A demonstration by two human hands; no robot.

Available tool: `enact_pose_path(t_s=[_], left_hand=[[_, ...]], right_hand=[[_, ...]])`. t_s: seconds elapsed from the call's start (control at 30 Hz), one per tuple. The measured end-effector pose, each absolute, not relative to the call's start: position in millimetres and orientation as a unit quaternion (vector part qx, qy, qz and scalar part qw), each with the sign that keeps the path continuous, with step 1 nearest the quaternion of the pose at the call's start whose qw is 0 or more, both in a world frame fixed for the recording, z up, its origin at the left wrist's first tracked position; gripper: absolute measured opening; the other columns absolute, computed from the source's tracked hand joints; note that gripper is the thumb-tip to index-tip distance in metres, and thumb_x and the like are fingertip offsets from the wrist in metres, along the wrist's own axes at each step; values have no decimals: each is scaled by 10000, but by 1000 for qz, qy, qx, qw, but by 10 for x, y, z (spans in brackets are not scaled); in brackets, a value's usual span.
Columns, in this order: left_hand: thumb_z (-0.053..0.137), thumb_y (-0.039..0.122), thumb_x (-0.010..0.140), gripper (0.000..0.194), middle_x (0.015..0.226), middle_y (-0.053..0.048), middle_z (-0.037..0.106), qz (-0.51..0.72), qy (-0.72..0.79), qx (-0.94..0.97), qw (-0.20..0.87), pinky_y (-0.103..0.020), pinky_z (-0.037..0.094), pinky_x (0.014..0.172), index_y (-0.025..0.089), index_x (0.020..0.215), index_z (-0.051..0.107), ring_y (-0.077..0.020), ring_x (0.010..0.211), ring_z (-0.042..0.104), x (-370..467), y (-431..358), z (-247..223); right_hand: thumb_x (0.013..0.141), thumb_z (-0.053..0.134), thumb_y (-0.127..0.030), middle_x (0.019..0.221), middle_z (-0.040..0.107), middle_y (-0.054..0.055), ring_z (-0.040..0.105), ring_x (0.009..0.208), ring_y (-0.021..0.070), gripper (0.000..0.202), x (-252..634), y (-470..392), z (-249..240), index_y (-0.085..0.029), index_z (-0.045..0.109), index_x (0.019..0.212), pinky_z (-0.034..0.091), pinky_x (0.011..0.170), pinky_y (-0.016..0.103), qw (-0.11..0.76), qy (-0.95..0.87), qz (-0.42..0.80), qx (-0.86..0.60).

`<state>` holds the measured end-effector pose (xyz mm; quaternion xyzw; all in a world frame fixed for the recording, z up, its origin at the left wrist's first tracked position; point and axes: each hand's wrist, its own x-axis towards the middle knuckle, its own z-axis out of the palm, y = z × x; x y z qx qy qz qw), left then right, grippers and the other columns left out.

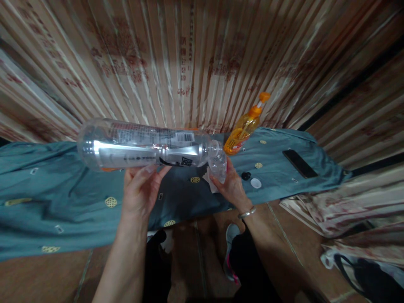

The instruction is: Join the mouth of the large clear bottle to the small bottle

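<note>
A large clear plastic bottle [142, 145] with a silver label lies sideways in the air, its neck toward the right. My left hand [142, 185] is closed under its middle, thumb and fingers against the label. In my right hand [232, 185] is a small clear plastic cup [217, 164], tilted, gripped by its side. The big bottle's mouth meets the cup's opening; whether liquid passes between them I cannot tell. Behind the cup, a piece of white paper [212, 182] partly shows. Close by, an orange pump bottle [242, 130] stands with amber liquid inside.
A green patterned cloth [78, 210] covers the long narrow surface. On it, right of my hand, lie a black cap [246, 176], a white round lid [256, 183] and a dark phone [299, 164]. Stacked cardboard [170, 63] rises behind. A bag [366, 273] sits at lower right.
</note>
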<state>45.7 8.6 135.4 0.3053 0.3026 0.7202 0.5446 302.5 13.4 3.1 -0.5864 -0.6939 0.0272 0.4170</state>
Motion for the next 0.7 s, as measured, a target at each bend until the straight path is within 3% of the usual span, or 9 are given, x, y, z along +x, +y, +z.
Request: enact_pose_path(t_s=[0.27,0.7], left_hand=[[961,218,555,264,760,-6,785,713,306,317,546,-484,668,926,233,703,743,-218,833,754,425,88,1335],[995,210,510,309,756,8,786,721,297,309,544,-409,698,843,221,692,745,-166,771,736,459,81,1372]], right_hand=[[977,616,-631,1537,618,257,656,1387,372,891,3032,141,15,-151,287,1652,614,1073,589,413,-694,27,-589],[968,627,-634,1541,609,270,639,1412,378,915,3035,141,24,-130,282,1649,603,1090,588,416,-691,38,-590]])
